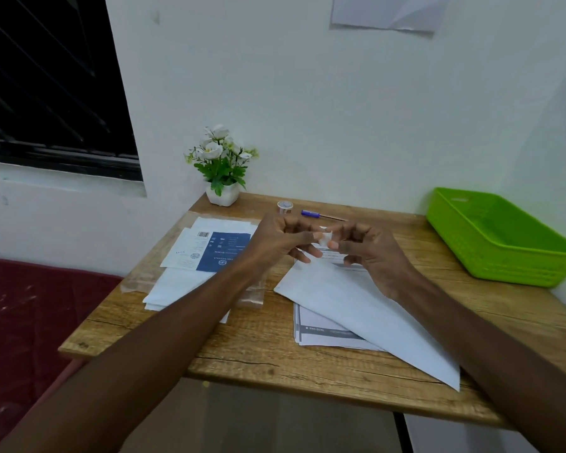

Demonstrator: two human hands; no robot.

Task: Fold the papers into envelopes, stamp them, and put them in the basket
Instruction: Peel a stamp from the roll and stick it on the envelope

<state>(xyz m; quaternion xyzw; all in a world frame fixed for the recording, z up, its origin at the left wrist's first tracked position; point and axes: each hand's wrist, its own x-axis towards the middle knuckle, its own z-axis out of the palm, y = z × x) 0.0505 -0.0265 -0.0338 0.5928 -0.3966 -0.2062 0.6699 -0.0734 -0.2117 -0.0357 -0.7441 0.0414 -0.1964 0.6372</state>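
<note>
My left hand (280, 241) and my right hand (370, 251) meet above the middle of the wooden table (258, 348). Between their fingertips they pinch a small white piece, a stamp or sticker (324, 238). Below them a white folded paper (366, 308) lies slanted across a small pile of printed sheets (324, 331). A stack of papers (190, 269) with a blue-printed sheet on top sits to the left. The green plastic basket (500, 243) stands at the table's right rear and looks empty.
A small roll of tape (285, 206) and a blue pen (321, 215) lie near the back edge. A white pot of artificial flowers (222, 168) stands at the back left against the wall. A dark red surface (30, 322) lies left of the table.
</note>
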